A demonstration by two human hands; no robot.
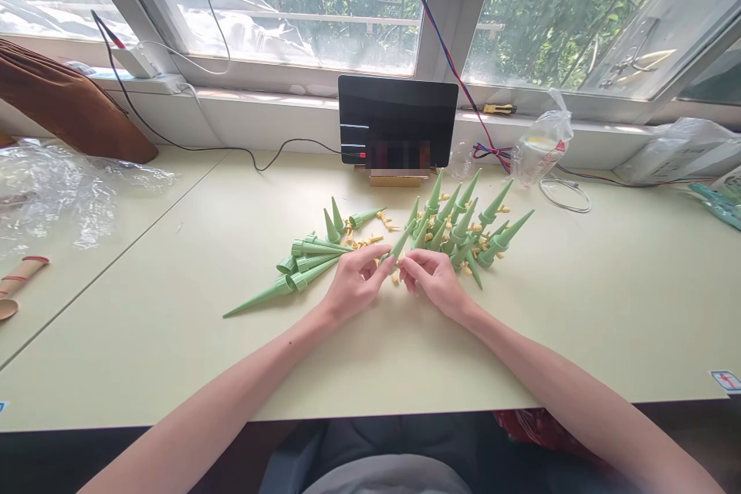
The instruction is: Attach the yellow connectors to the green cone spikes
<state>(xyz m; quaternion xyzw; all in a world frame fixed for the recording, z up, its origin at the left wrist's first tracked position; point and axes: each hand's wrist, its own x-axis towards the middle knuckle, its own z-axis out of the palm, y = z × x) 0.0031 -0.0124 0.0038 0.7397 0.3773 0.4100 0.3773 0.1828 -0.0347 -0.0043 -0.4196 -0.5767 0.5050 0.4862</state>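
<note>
Mid-frame, fingers of the left hand (354, 278) pinch a green spike (401, 238) tip-up, presumably baring its base; the right hand (435, 278) pinches a small yellow fitting (400, 262) beside it. Bare spikes (316, 247) sit left of centre, fitted spikes (462, 228) right, seemingly sorted.

More than a dozen green spikes (502, 241) and several small yellow pieces (384, 221) overlap too much for exact counting. There are one tablet (399, 112), one cutter (499, 109), one left hand (354, 282) and one right hand (438, 279).

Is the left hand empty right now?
No, the left hand holds a green spike, its pointed end sticking out beyond the grip.
</note>
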